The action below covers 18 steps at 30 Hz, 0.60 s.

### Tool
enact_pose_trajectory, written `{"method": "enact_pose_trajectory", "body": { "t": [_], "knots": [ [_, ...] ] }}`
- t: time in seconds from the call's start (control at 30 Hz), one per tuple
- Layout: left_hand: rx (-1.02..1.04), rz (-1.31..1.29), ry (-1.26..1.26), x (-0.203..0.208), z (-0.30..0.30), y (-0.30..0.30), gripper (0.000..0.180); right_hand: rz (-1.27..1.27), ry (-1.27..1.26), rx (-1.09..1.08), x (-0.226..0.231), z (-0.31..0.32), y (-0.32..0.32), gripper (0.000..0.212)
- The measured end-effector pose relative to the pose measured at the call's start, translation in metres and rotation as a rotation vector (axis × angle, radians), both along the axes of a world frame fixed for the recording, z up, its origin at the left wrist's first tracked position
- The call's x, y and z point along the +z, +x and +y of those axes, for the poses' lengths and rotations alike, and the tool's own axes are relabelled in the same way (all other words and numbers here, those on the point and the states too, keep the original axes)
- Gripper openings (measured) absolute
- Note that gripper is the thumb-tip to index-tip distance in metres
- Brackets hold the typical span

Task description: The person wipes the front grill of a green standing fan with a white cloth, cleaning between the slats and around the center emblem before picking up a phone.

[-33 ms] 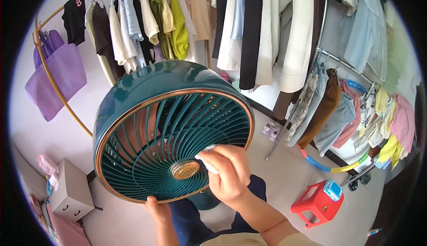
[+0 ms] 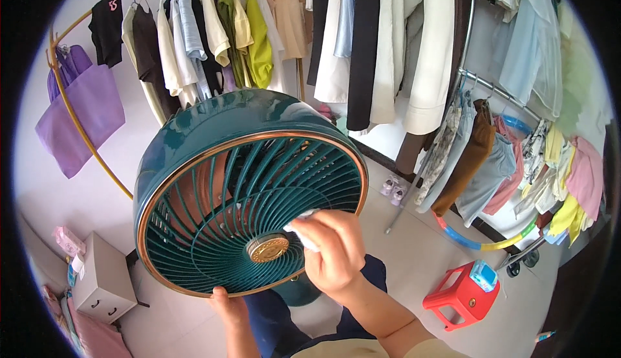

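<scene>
Hardly anything has moved since the earlier frame: the green fan (image 2: 249,209) sits just a tiny bit more to the left, and both hands look almost the same as before. The fan is big and round and fills the middle of the frame. It is tipped so its front bars point up at us, with a shiny copper rim (image 2: 284,134) all around and a round gold badge (image 2: 269,249) in the center.

The right hand (image 2: 333,254) comes up from the lower right. Its grip is pinching a soft white wad (image 2: 305,241) between thumb and fingers, up against the bars, just right of the badge. I cannot tell if the wad is cloth or paper. The left hand (image 2: 228,306) is at the bottom of the fan. Its grip is closed on the edge, with the thumb in front; the other fingers are mostly hidden.

Lots of clothes hang across the top of the frame. A purple bag (image 2: 84,112) hangs at the upper left. At the lower left is a pale little cabinet (image 2: 107,280) with a pink pack (image 2: 68,241) on it. At the lower right, a red stool (image 2: 456,288) carries a blue pack (image 2: 484,275).
</scene>
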<state>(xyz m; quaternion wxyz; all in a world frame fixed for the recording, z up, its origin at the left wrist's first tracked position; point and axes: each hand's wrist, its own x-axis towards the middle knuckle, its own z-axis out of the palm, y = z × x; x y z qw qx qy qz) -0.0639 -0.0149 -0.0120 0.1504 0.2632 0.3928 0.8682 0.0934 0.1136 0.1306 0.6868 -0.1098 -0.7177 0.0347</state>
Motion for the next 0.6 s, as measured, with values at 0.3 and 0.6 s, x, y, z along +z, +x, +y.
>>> {"method": "enact_pose_trajectory", "body": {
  "t": [0.3, 0.6],
  "knots": [
    [-0.015, -0.072, -0.047, 0.011, 0.007, 0.004, 0.086, 0.065, -0.129, -0.027, -0.006, 0.000, 0.002, 0.026],
    [0.060, -0.064, -0.042, 0.005, 0.003, -0.001, 0.081, 0.088, -0.147, -0.096, -0.012, 0.015, 0.013, 0.022]
  ]
}}
